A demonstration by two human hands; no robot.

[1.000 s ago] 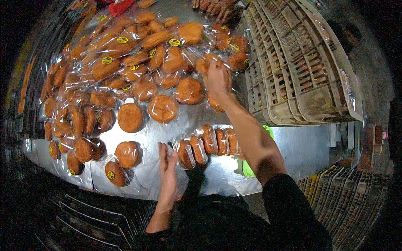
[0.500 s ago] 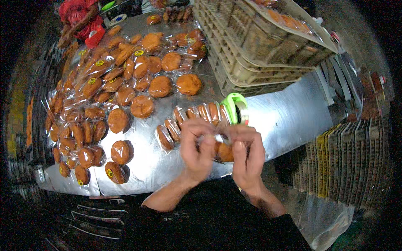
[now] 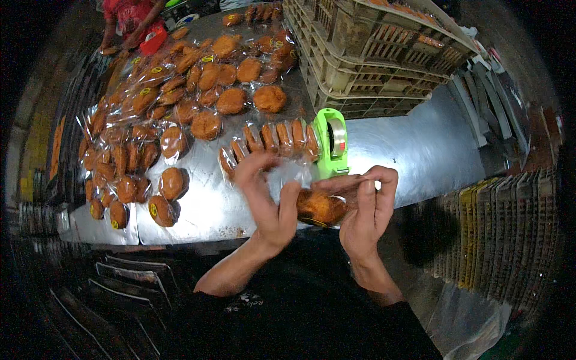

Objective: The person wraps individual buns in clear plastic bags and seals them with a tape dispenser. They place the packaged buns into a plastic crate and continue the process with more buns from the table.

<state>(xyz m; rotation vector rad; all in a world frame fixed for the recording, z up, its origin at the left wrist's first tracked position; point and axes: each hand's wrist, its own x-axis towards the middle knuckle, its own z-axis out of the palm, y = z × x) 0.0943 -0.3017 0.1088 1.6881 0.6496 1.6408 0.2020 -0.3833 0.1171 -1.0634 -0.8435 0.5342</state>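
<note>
A brown bun in a clear plastic bag [image 3: 321, 208] lies in front of me between my two hands. My right hand [image 3: 367, 213] pinches a gathered edge of this bag between thumb and fingertips. On its other side my left hand [image 3: 267, 201] is slightly blurred, with thumb and curved fingers apart and clear film behind them. Just beyond the bun stands a bright green tape dispenser [image 3: 332, 144] with a roll of tape in it. A row of bagged buns [image 3: 276, 138] stands on edge to the left of the dispenser.
Many bagged buns [image 3: 231, 101] are spread over the left of the metal table [image 3: 414, 144]. Stacked beige plastic crates [image 3: 372, 78] rise at the back right. More stacked crates [image 3: 498, 228] stand right of the table. Another person in red [image 3: 135, 18] is at the far left.
My hands have moved apart, the left one coming off the bag while the right keeps its pinch. The table appears higher in view, and the bun and dispenser show more fully.
</note>
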